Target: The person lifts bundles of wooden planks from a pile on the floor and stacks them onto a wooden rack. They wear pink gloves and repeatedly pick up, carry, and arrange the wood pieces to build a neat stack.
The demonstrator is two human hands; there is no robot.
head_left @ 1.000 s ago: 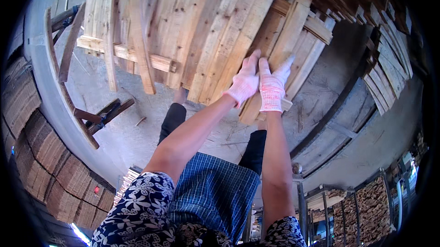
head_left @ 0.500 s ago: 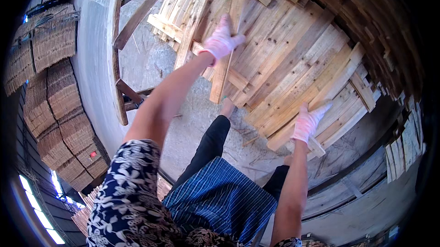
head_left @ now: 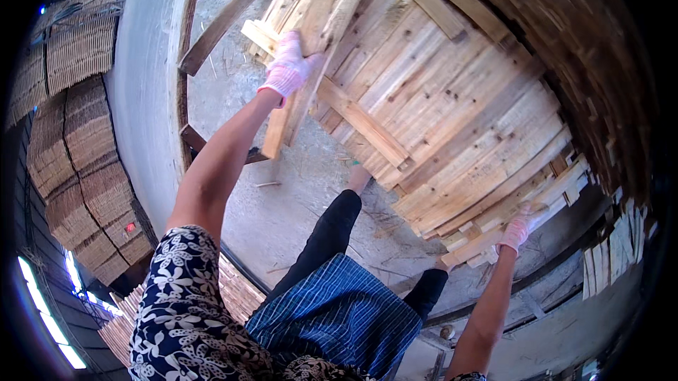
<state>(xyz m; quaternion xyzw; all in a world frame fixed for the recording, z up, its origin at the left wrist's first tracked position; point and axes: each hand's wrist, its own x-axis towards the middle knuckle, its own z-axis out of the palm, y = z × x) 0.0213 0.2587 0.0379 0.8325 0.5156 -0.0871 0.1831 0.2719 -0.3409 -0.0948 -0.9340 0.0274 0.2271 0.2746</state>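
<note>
A broad stack of pale wooden planks lies before me on the floor, its boards side by side. My left hand, in a pinkish-white glove, grips a long plank at the stack's left side; the thumb lies across the wood and the fingertips are partly hidden. On the right, my gloved right hand is closed at the edge of a plank on the stack's outer side, its fingers partly out of sight. A short crosspiece lies over the boards between my hands.
A wooden frame with slanting bars stands left of the stack. Bundled thin boards are piled at the far left. A tall dark stack of timber rises at the back right, and pale slats stand at the right.
My left hand has shifted left with its plank, baring more of the crosspiece and boards. My right hand has moved right, with planks now gathered at the stack's right edge.
</note>
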